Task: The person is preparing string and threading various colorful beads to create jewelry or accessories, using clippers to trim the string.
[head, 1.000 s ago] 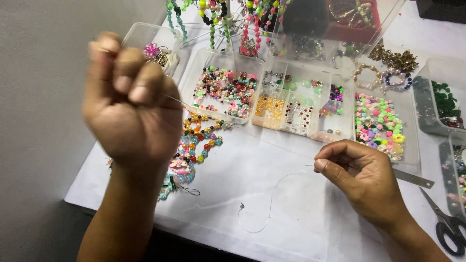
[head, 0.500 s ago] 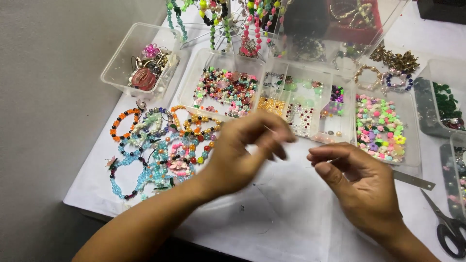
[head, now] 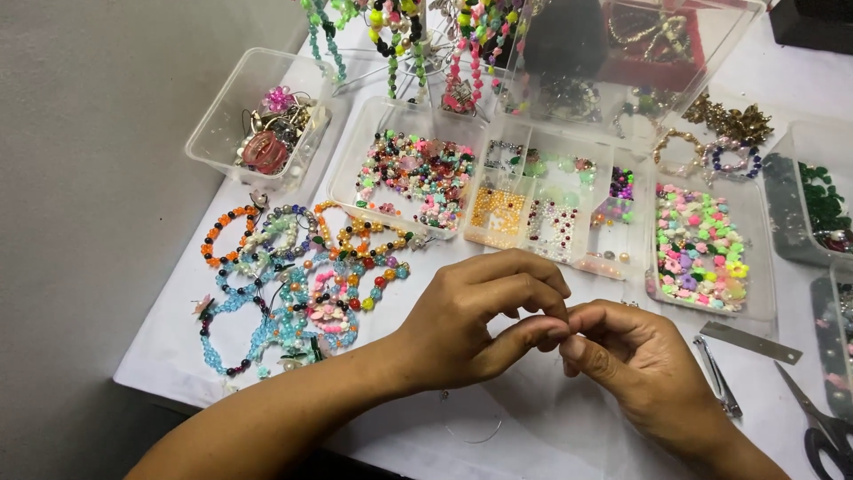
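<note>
Item: clear thin elastic cord (head: 471, 434), lower centre of the frame, looping on the white-covered bench (head: 569, 427); its upper run is hidden between the two hands.

Left hand (head: 471, 329), centre: fingers pinched shut, thumb to forefinger, on something too small to see, probably the cord end.

Right hand (head: 640, 364), right of centre: fingers curled shut, tips touching the left fingers at the pinch.

Handling note, as a judgement: keep both pinches tight and close together, draw the cord evenly, and hold the work low over the bench so a slipped bead stays near.

Near right: silver nail clipper (head: 718, 378); black-handled scissors (head: 826, 427), lower right corner.

Left of the hands: heap of finished multicoloured bead bracelets (head: 293, 284).

Beyond, upper centre: clear plastic divided tray of mixed beads (head: 498, 191); tray of pastel flower beads (head: 702, 249) to its right.

Upper left: small clear tub of charms (head: 267, 124).
</note>
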